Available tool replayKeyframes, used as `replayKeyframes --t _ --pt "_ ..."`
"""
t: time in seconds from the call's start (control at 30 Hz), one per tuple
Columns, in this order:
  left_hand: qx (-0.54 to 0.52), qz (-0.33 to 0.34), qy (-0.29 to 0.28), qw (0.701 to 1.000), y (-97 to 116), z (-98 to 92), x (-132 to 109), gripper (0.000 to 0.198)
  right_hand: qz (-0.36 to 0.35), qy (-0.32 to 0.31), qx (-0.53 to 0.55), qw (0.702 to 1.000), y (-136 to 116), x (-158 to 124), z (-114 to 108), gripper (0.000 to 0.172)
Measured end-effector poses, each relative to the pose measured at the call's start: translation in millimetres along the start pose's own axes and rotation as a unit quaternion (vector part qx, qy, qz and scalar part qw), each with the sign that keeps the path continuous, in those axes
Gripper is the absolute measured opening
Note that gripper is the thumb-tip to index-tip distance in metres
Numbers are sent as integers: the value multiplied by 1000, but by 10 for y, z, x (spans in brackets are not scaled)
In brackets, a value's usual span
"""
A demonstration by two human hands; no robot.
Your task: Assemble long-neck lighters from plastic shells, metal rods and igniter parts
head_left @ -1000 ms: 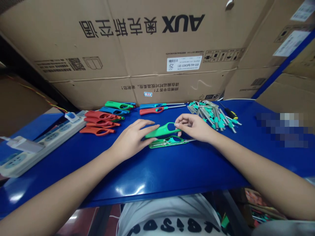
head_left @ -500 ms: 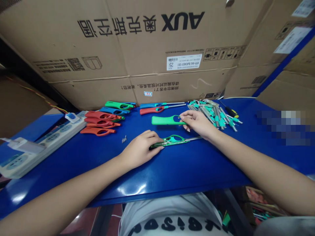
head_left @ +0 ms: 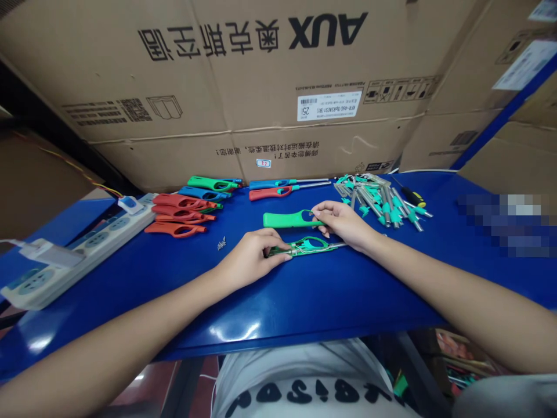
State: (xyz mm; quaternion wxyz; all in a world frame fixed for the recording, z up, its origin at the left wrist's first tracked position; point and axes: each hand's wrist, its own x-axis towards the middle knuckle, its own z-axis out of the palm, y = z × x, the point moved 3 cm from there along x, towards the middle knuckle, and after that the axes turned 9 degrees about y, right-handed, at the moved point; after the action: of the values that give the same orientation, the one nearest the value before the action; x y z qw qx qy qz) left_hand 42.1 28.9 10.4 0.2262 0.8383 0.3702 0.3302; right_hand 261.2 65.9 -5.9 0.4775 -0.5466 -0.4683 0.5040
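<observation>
My left hand [head_left: 252,260] rests on the blue table [head_left: 304,302] with its fingers closed on the handle end of an opened green lighter body [head_left: 307,246], whose metal tube points right. My right hand [head_left: 346,223] pinches the right end of a green lighter cover shell [head_left: 289,219], which lies just beyond the opened body. A few small screws [head_left: 221,244] lie left of my left hand.
Red, blue and green lighter handles [head_left: 183,209] are stacked at the back left. Two long lighters [head_left: 278,189] lie by the cardboard box [head_left: 261,87]. A heap of metal-tube inserts [head_left: 378,200] and a screwdriver [head_left: 409,196] sit back right. A power strip [head_left: 69,255] lies far left.
My right hand lifted the green cover off the lighter body and set it down just behind it. My left hand dropped onto the body's handle end and closed on it.
</observation>
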Motion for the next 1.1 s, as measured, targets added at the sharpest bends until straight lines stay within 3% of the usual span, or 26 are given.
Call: replayKeyframes --t 0.33,0.57,0.83,1.0,1.1 --pt "2 25 0 1000 46 -28 -24 19 -1 -14 26 1000 42 38 -29 10" --pt "-6 -21 22 1000 -30 15 0 11 5 -11 21 1000 26 30 -19 8" --pt "25 -11 45 999 28 -45 -22 10 6 -14 48 999 40 41 -38 19" --pt "83 52 153 983 125 -318 11 22 -35 -27 64 997 -8 -3 -52 34" --pt "174 135 160 962 152 -400 46 31 -60 -57 50 995 -42 -54 -34 40"
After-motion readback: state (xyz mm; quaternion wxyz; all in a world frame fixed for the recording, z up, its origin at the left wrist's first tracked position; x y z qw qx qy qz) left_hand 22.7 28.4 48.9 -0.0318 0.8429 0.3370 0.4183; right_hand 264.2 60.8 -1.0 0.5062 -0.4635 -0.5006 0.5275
